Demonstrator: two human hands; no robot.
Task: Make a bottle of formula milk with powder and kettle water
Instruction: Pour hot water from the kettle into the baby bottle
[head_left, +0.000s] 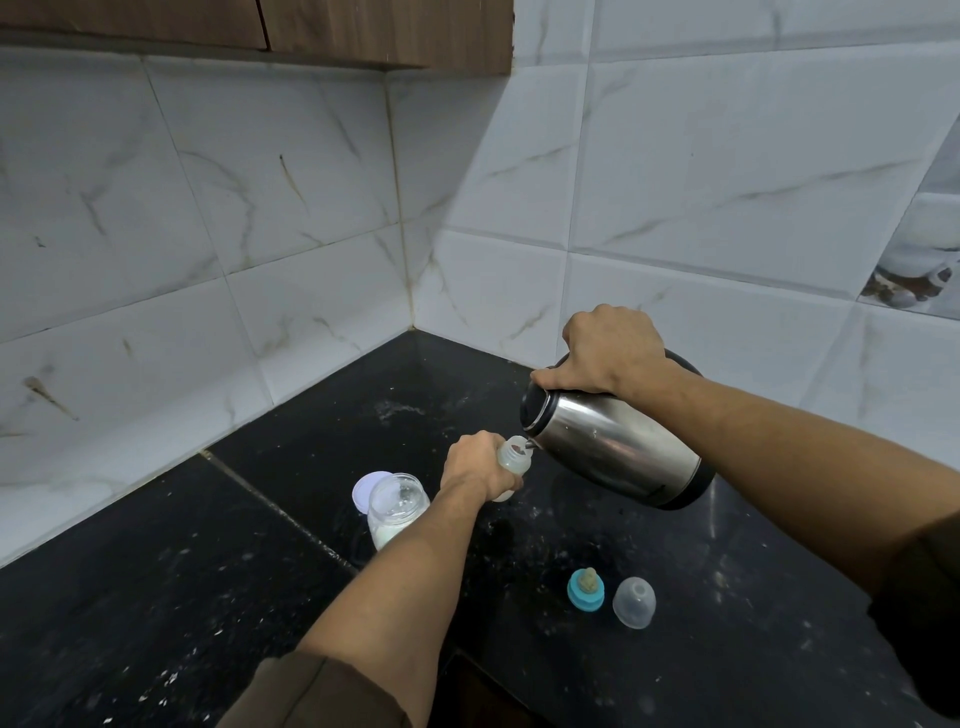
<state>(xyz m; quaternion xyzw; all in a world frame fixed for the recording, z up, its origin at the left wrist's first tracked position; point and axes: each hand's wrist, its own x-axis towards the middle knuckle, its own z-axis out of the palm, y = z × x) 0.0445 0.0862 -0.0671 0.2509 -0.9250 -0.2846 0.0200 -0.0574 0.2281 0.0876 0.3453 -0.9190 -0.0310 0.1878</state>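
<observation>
Kettle (618, 447) is tilted by the closed right grip (613, 353), spout at the mouth of the bottle (511, 462), which is clasped above the tabletop (156, 597) by the left grip (475, 462).

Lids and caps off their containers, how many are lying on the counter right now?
3: a white jar lid flat behind the open powder jar; a teal teat ring near the front; a clear dome cap just right of it. The arms may hide others.
</observation>
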